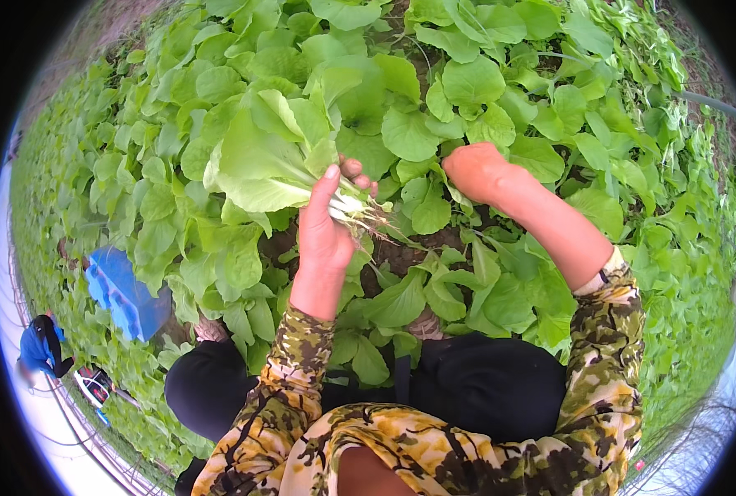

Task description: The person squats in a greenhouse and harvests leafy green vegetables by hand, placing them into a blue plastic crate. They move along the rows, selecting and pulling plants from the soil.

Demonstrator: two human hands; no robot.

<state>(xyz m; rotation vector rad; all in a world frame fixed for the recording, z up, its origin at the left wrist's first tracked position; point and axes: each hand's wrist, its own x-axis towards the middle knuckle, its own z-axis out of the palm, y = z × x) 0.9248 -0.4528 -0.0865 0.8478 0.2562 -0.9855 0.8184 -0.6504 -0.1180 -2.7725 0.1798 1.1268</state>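
A bunch of uprooted leafy greens (269, 149) lies across my left hand (327, 220), its thumb closed over the white stems. Thin roots with soil on them (374, 220) stick out to the right, while the broad pale leaves fan out to the upper left. My right hand (476, 173) is curled into a fist low among the growing greens, against a leafy green plant (458, 193). Its fingertips are hidden, and the plant's stem seems to pass into the grip. Between the hands stand more rooted greens (427, 204), with dark soil (399, 257) below them.
A blue plastic crate (126, 294) sits among the plants at left. Farther off, a person in blue (39, 347) bends by the field's edge, near a red and black item with a white frame (93, 385). My knees (492, 387) are bent close to the plants.
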